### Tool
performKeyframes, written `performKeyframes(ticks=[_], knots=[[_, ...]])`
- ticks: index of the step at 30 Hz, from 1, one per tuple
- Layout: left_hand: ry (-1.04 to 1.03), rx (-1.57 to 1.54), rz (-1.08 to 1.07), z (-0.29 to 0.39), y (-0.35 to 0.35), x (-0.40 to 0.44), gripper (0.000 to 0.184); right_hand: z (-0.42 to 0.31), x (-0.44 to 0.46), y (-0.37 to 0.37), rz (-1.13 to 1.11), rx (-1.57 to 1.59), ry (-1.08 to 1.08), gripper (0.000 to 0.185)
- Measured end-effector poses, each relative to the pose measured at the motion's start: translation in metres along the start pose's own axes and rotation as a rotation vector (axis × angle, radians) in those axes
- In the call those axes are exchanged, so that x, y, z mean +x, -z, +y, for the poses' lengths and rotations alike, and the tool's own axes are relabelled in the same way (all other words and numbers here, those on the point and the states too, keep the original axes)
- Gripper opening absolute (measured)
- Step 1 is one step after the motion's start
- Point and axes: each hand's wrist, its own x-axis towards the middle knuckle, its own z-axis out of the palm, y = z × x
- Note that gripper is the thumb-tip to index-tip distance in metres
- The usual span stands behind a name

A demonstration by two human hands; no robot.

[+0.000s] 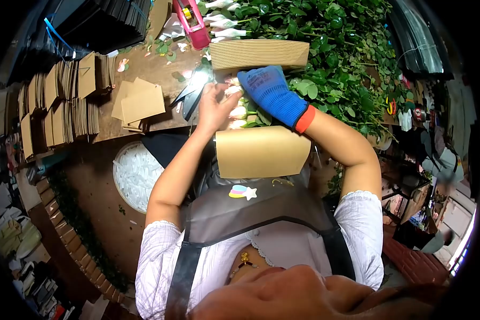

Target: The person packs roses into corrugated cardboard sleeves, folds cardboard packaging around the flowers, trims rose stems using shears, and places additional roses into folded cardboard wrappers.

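Note:
My bare left hand [216, 106] is at a short row of pale pink roses [238, 112], its thumb and fingers pinched around a rose head at the upper end. Across from it, my right hand [266, 90] wears a blue knitted glove with an orange cuff. Its fingers curl down beside the same roses, and what they grip is hidden under the glove. Just beyond the glove stands a stack of corrugated cardboard strips [258, 54]. A sheet of brown kraft paper [264, 153] lies between the roses and my apron. Dark blades or handles, perhaps scissors [189, 101], lie left of my left hand.
A pink tape dispenser [192, 24] and white-netted flower heads [226, 24] are at the back. Leafy stems [336, 58] cover the right side. Cardboard pieces [141, 101] and upright cardboard stacks [64, 101] stand left. Below is a round basket [116, 169] of white pieces.

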Motion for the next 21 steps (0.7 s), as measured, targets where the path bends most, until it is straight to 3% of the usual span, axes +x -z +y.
performKeyframes(ticks=[1,4,7,11,12,14,17,18,19,21], knots=[[0.047,-0.029,-0.026,0.008,0.001,0.0,0.037,-0.001,0.001,0.0,-0.005,0.009,0.006,0.012],[-0.073,0.085,-0.018,-0.004,0.001,0.005,0.037,-0.004,0.008,-0.006,-0.016,0.012,0.003,0.013],[0.032,0.101,-0.057,-0.005,0.004,0.008,0.039,-0.004,0.007,-0.013,0.023,0.034,0.042,0.014],[0.045,0.029,-0.047,-0.004,0.002,0.007,0.039,0.023,-0.02,-0.017,0.245,0.175,0.184,0.014],[0.039,0.035,-0.049,-0.008,0.002,0.007,0.039,0.031,-0.045,0.006,0.263,0.348,0.21,0.018],[0.032,0.019,-0.071,-0.01,0.002,0.008,0.038,0.039,-0.102,0.044,0.324,0.698,0.042,0.018],[0.034,0.016,-0.041,-0.003,0.002,0.005,0.038,0.059,-0.189,0.039,-0.014,0.663,-0.377,0.032],[0.012,0.022,-0.035,-0.006,0.002,0.008,0.038,0.064,-0.215,0.011,-0.145,0.566,-0.379,0.035],[-0.006,0.027,-0.025,-0.016,0.0,0.009,0.039,0.063,-0.238,-0.016,-0.279,0.368,-0.215,0.035],[0.013,0.003,-0.023,-0.017,-0.002,0.008,0.039,0.047,-0.261,-0.019,-0.428,0.791,0.0,0.03]])
